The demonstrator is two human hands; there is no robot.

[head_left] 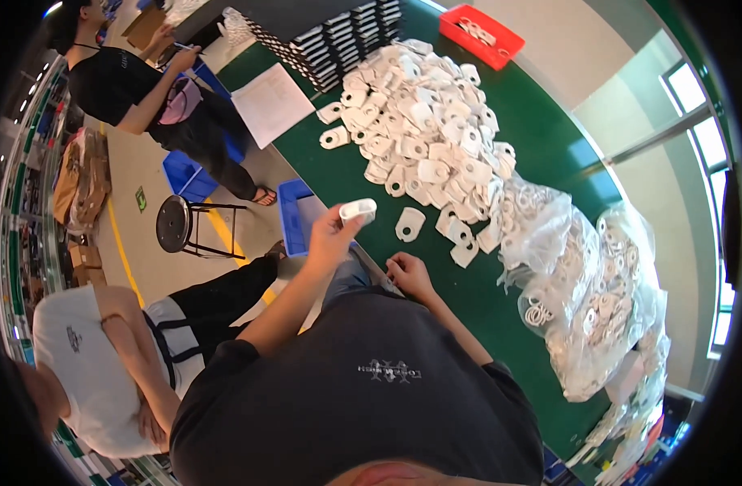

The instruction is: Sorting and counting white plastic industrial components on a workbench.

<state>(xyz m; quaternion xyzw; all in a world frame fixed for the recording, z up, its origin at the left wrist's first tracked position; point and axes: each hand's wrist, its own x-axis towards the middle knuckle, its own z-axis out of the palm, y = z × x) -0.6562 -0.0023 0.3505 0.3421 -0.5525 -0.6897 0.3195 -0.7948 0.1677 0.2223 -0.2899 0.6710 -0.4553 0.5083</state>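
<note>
Two hands busy: left hand [329, 236] lifts a white part [358, 211] pinched in its fingertips, clear of the green table [468, 300]; right hand [409, 274] curls shut near the body, grip contents hidden. Far right, the pile [423, 121] waits within reach.

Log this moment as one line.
left hand: holds white part raised | right hand: low at table edge, contents hidden | part pile beyond

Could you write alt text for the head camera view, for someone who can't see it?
Seen from above, a person at a green table holds a small white plastic part in the left hand, while the right hand rests at the table edge. A big pile of white parts lies ahead; clear bags of parts sit right.
</note>
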